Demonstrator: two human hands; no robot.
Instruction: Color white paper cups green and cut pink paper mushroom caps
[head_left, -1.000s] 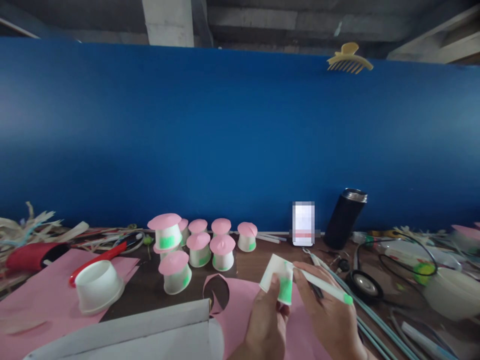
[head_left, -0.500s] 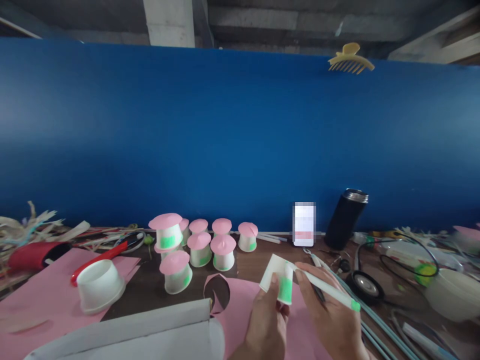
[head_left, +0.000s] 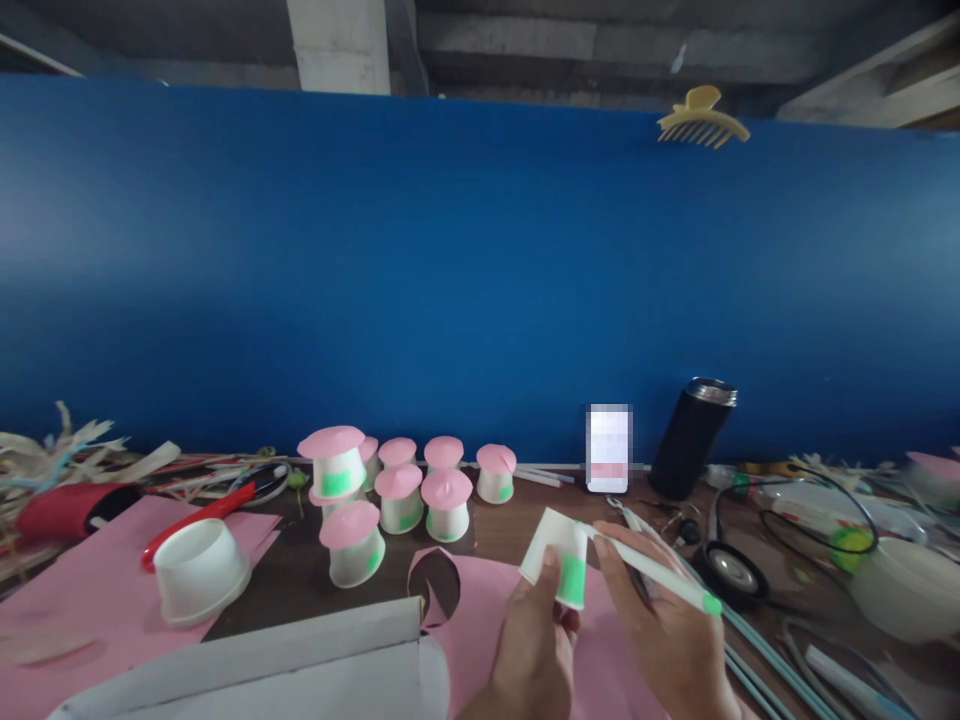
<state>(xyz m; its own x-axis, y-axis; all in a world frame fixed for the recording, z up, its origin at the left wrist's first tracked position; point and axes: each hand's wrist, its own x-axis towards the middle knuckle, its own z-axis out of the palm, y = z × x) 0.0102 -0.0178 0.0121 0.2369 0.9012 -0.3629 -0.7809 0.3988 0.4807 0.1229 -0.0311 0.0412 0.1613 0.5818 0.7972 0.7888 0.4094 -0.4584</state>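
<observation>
My left hand point(head_left: 531, 630) is closed round a small white paper cup point(head_left: 546, 542), its thumb lying along the side. A bright green patch point(head_left: 572, 580) covers part of the cup's wall. In my right hand point(head_left: 667, 620) is a white marker point(head_left: 652, 568) with a green end, gripped like a pen. Its tip meets the cup's upper right edge. Left of my hands stand several upturned white cups with pink paper tops point(head_left: 400, 482) and green patches, one of them stacked on another.
Pink paper point(head_left: 487, 590) with a round hole lies under my hands. A white box point(head_left: 262, 660) is at the front, and an upturned white tub point(head_left: 199, 572) at left. A phone point(head_left: 607, 450), a black bottle point(head_left: 691, 440), tape point(head_left: 731, 572) and cables crowd the right. A blue partition point(head_left: 450, 280) rises behind.
The marker and my right hand have shifted slightly to the right, with the tip now nearer the cup's right edge. The cup and my left hand are nearly unmoved.
</observation>
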